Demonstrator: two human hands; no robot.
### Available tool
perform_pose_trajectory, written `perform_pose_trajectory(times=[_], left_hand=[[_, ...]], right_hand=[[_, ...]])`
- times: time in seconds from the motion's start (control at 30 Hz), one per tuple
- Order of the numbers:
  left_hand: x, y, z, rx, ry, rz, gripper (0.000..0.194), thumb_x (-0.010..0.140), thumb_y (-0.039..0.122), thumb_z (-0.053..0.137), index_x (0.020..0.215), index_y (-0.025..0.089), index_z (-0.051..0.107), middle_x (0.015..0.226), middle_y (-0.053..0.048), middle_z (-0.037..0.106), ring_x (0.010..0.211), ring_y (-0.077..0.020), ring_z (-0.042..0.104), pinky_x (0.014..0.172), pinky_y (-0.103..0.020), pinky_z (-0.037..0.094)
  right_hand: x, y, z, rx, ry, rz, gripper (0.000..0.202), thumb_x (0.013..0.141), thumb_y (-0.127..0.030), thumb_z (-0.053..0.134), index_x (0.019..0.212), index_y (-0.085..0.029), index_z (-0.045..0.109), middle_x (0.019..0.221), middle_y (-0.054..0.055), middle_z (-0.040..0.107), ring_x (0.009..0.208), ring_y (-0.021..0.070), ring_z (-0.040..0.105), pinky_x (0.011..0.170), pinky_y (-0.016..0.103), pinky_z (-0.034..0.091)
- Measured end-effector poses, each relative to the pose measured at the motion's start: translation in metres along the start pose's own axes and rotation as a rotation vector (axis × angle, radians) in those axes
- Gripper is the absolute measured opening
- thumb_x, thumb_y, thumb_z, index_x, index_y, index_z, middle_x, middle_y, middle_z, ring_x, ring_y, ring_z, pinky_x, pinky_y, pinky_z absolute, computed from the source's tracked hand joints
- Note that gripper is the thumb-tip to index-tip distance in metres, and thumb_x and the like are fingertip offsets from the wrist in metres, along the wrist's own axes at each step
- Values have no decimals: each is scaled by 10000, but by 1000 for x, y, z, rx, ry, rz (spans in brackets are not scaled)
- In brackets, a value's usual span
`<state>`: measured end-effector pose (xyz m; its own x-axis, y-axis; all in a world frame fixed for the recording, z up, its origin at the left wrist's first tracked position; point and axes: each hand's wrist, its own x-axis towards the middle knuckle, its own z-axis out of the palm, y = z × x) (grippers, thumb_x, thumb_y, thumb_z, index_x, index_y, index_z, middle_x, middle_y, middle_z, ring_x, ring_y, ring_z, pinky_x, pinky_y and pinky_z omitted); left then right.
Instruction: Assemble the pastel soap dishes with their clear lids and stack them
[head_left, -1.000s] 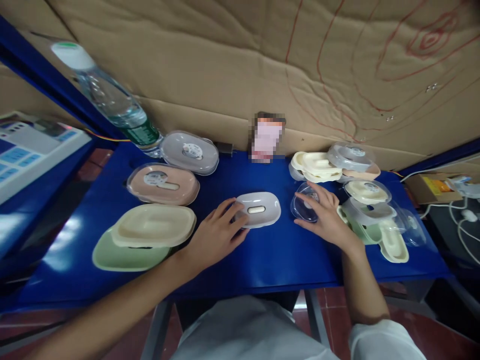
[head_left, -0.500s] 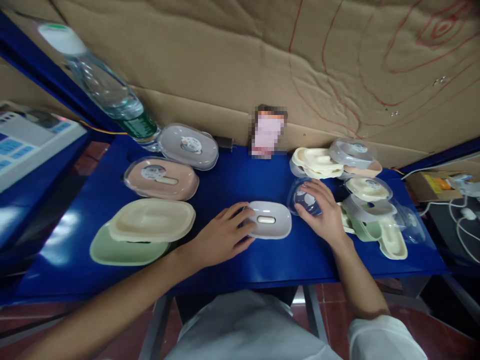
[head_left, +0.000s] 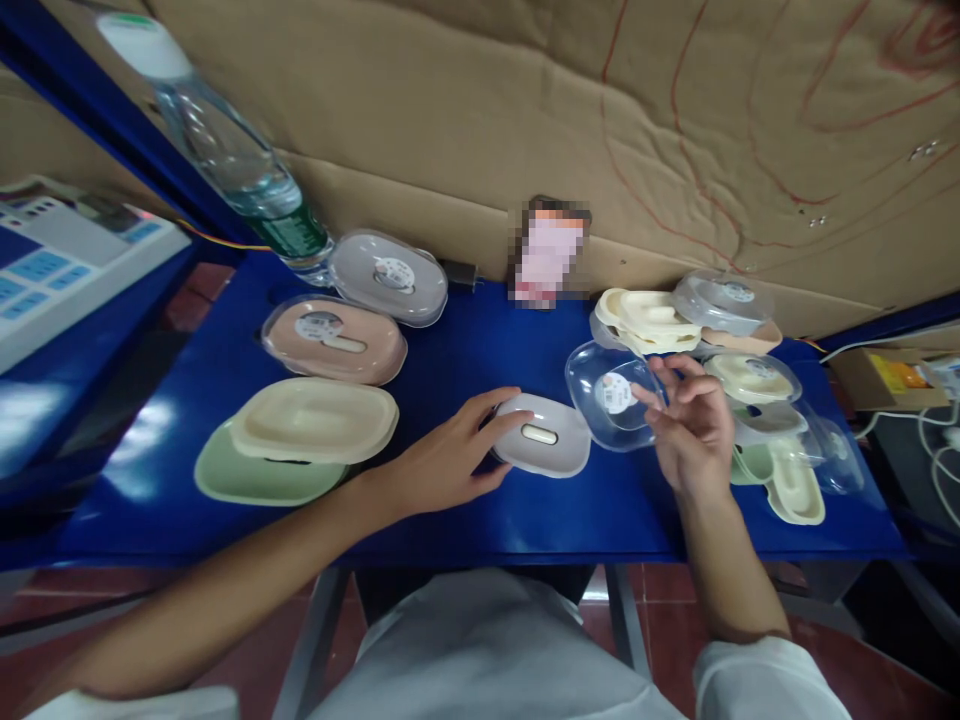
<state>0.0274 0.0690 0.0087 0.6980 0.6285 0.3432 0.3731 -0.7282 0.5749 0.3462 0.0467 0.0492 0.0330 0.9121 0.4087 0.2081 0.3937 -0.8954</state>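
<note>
A grey-white oval dish [head_left: 564,452] with a small cream bar in its middle sits on the blue table, in front of my body. My left hand [head_left: 457,450] holds its left end, fingers over the rim and thumb at the near side. Just right of the dish, a clear plastic cover [head_left: 600,420] with a round white label is raised and tilted. My right hand [head_left: 694,425], palm turned up, grips the right edge of this cover between thumb and fingers.
At left on the table [head_left: 480,350] are a lidded grey box [head_left: 386,275], a lidded pink box [head_left: 334,340], a cream tray [head_left: 315,420] and a green tray [head_left: 262,480]. A water bottle [head_left: 232,170] and phone [head_left: 551,255] stand behind. Several parts [head_left: 799,480] are piled right.
My right hand has turned palm up and lifted the clear cover, tilting it. My left hand has closed round the dish's left end. The view has shifted slightly.
</note>
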Motion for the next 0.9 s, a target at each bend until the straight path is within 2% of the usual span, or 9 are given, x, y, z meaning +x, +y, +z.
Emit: perform_pose_trajectory(times=[0.13, 0.27, 0.33, 0.4, 0.47, 0.57, 0.67, 0.8, 0.9], left_hand=[[1, 0, 0, -27, 27, -2, 752, 927, 169, 742, 1593, 224, 398, 1716, -234, 282, 1429, -329, 580, 1145, -485, 583], [3, 1, -3, 0, -26, 0, 696, 960, 184, 725, 1592, 261, 445, 1711, -186, 354, 1530, -347, 480, 1207, -538, 521], [4, 1, -3, 16, -32, -9, 651, 978, 220, 722, 1578, 266, 473, 1683, -173, 406, 1519, -343, 490, 1208, -550, 516], [4, -1, -1, 36, 2, -3, 608, 990, 241, 719, 1556, 265, 499, 1647, -175, 445, 1494, -340, 511, 1193, -556, 526], [3, -4, 0, 62, 47, 17, 558, 1003, 247, 707, 1529, 261, 521, 1590, -178, 493, 1470, -335, 529, 1177, -560, 536], [3, -6, 1, 108, 70, 39, 504, 1023, 274, 692, 1500, 257, 531, 1525, -174, 533, 1421, -327, 562, 1139, -555, 562], [4, -6, -1, 138, 99, 58, 455, 1029, 286, 687, 1459, 234, 549, 1484, -173, 552, 1380, -320, 578, 1119, -539, 573], [5, -3, -4, 157, 132, 35, 357, 1037, 202, 644, 1388, 230, 590, 1446, -155, 569, 1340, -291, 595, 1100, -487, 584], [6, -2, -3, 175, 128, 34, 371, 1032, 179, 635, 1395, 233, 586, 1446, -153, 570, 1315, -284, 604, 1088, -480, 588]], right_hand=[[-7, 1, 14, -233, -385, 39, 163, 1050, -337, 541, 1171, -314, 649, 1419, 100, 608, 1321, 294, 651, 1010, 519, 641], [-17, 2, 31, -529, -579, -162, 380, 1080, -191, 400, 1294, -317, 687, 1571, 71, 571, 1527, 284, 491, 1242, 578, 437], [-19, 3, 33, -632, -592, -223, 434, 1084, -156, 380, 1370, -333, 655, 1606, 52, 560, 1576, 280, 433, 1300, 619, 321], [-18, 4, 31, -713, -573, -215, 412, 1108, -220, 411, 1450, -346, 602, 1651, 55, 517, 1607, 294, 382, 1309, 643, 281], [-16, 5, 29, -755, -589, -166, 455, 1104, -400, 513, 1555, -343, 509, 1722, 86, 414, 1640, 331, 307, 1297, 653, 307], [-14, 5, 28, -742, -663, -102, 759, 1016, -620, 633, 1664, -334, 360, 1780, 129, 276, 1634, 372, 309, 1257, 647, 393], [-14, 3, 27, -709, -647, -93, 715, 1064, -548, 585, 1694, -350, 310, 1782, 118, 270, 1612, 342, 365, 1248, 599, 433], [-13, 2, 25, -756, -607, -127, 595, 1129, -392, 450, 1705, -395, 301, 1759, 69, 342, 1610, 320, 372, 1279, 598, 396], [-11, 1, 22, -765, -625, -135, 610, 1142, -374, 397, 1726, -397, 224, 1776, 58, 306, 1622, 301, 352, 1288, 583, 397]])
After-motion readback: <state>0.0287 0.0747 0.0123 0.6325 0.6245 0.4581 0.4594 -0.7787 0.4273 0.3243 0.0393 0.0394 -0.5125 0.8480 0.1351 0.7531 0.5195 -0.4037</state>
